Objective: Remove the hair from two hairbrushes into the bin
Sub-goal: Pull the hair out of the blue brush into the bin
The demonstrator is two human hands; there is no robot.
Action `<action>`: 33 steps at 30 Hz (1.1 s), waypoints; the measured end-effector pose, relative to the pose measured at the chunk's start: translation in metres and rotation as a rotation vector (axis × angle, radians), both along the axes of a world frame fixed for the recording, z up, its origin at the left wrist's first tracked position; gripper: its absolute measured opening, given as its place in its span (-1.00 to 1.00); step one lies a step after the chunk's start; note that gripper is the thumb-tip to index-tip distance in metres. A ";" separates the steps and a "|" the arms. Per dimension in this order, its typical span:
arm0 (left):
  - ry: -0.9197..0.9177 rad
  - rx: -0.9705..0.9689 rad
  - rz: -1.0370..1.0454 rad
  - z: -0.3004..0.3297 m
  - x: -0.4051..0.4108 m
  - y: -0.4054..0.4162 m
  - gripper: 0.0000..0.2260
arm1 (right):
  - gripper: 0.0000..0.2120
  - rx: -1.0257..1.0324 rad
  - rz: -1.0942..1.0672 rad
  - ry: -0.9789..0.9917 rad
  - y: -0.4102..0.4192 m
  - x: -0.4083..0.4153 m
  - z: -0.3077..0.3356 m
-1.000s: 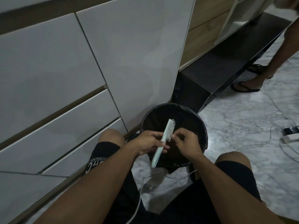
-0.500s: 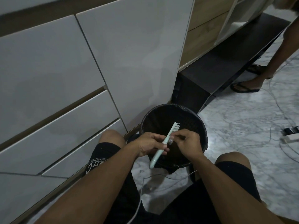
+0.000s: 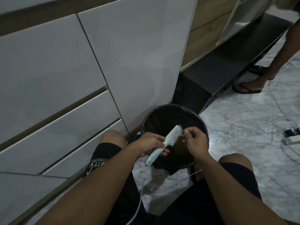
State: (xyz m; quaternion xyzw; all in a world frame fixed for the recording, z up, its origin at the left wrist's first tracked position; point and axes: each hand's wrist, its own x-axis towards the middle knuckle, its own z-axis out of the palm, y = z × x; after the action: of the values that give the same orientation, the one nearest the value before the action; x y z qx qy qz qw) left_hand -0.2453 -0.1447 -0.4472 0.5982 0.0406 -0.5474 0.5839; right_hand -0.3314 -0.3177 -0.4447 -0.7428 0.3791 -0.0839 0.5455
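- While held slanting over the bin (image 3: 174,109), the hairbrush (image 3: 164,144) sits in the left hand (image 3: 150,146), whose grip curls round its handle.
- Right hand (image 3: 195,141), above the bin: fingertips pinched beside the bristles; hair between them is too fine to make out.
- Bin interior: dark, contents indiscernible.

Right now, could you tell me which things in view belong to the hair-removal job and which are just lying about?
Part of the job:
- mint hairbrush, gripped by the left hand
- right hand, fingers curled beside the bristles
- black bin beneath both hands

Just lying about:
- power strip and cables on the marble floor
- another person's sandalled foot
- white cabinet drawers
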 end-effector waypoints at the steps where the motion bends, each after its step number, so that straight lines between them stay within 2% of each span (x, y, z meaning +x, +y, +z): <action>1: 0.004 -0.002 0.012 0.000 0.000 0.000 -0.68 | -0.88 0.016 -0.027 0.000 0.001 0.001 0.000; 6: -0.023 0.038 0.114 -0.001 0.001 -0.001 -0.70 | -0.86 0.220 -0.310 -0.046 -0.006 0.005 0.003; 9: -0.062 0.063 0.120 0.001 0.002 -0.001 -0.74 | -0.85 0.219 -0.156 0.017 -0.009 0.003 0.006; 13: -0.071 0.036 0.116 0.007 0.001 -0.002 -0.72 | -0.62 0.228 0.119 0.106 0.001 -0.002 0.010; 16: -0.096 0.026 0.089 0.009 0.000 -0.002 -0.66 | -0.66 0.180 0.239 0.124 0.009 -0.003 0.008; 19: -0.133 0.042 0.086 0.011 0.001 -0.001 -0.70 | -0.84 0.133 0.250 0.098 0.010 -0.003 0.009; 27: -0.181 0.125 0.211 0.007 0.001 -0.004 -0.83 | -0.85 0.126 0.036 0.088 0.000 0.000 0.005; 30: -0.195 0.154 0.288 0.005 0.002 -0.004 -0.82 | -0.93 0.177 0.054 0.080 0.000 0.000 0.004; 33: -0.191 0.157 0.332 0.003 0.004 -0.004 -0.79 | -0.83 0.208 0.127 0.118 0.001 0.000 0.006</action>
State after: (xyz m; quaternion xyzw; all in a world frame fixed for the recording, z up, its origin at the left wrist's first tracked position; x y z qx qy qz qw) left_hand -0.2409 -0.1492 -0.4439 0.6762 0.1257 -0.3793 0.6189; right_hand -0.3315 -0.3170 -0.4388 -0.7084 0.3692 0.0343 0.6005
